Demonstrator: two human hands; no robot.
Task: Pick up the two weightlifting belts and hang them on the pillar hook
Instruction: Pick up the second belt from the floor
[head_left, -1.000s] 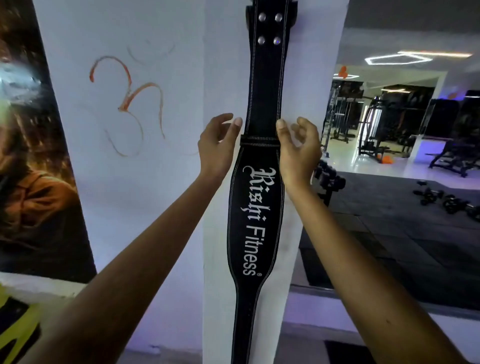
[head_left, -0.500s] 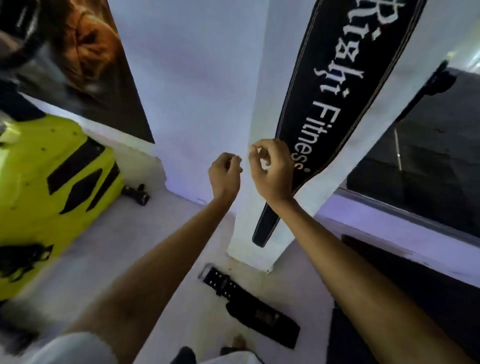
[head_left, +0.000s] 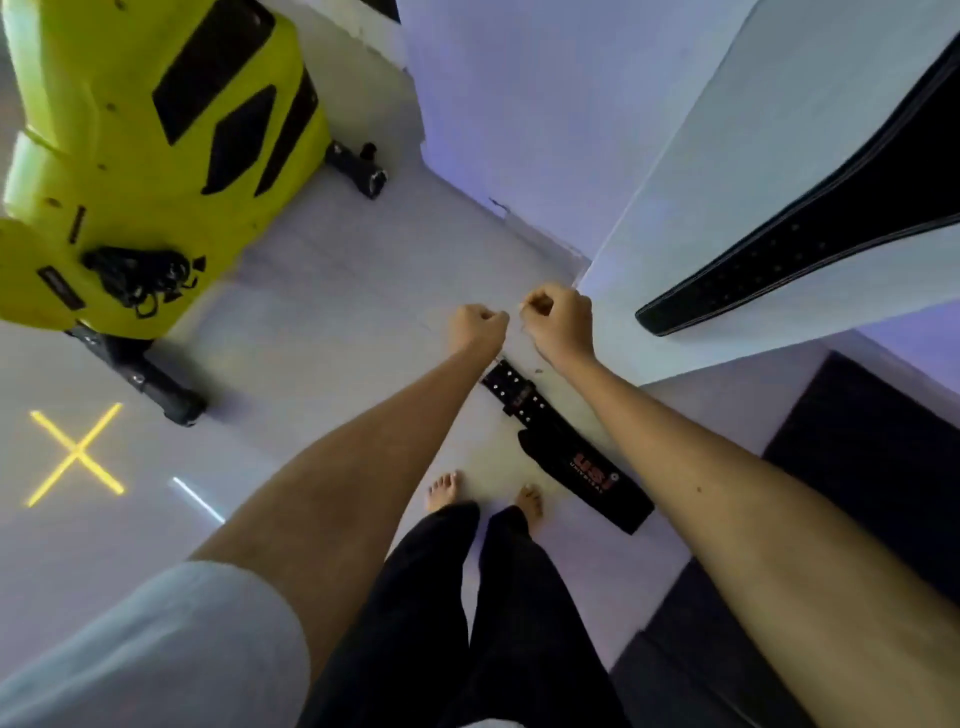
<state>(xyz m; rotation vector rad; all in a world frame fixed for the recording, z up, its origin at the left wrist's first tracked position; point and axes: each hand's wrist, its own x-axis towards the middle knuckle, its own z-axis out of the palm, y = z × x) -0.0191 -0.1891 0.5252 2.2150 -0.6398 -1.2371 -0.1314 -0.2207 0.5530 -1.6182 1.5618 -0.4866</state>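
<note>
One black weightlifting belt (head_left: 810, 228) hangs down the white pillar (head_left: 717, 171); only its lower tail shows, and the hook is out of view. A second black belt (head_left: 571, 447) with red lettering lies flat on the pale floor beside the pillar's base, partly hidden under my forearms. My left hand (head_left: 478, 327) and my right hand (head_left: 561, 322) are held out close together above the floor belt's studded end, both loosely curled into fists with nothing in them. Neither hand touches a belt.
A large yellow machine (head_left: 150, 156) on black feet stands at the left. My bare feet (head_left: 483, 493) are just short of the floor belt. Dark rubber mats (head_left: 862, 467) lie at the right. A yellow X light mark (head_left: 75, 454) glows on the floor at left.
My view has tipped from the hung belt down to the floor. My hands left the hanging belt, curled shut and dropped toward the belt lying on the floor.
</note>
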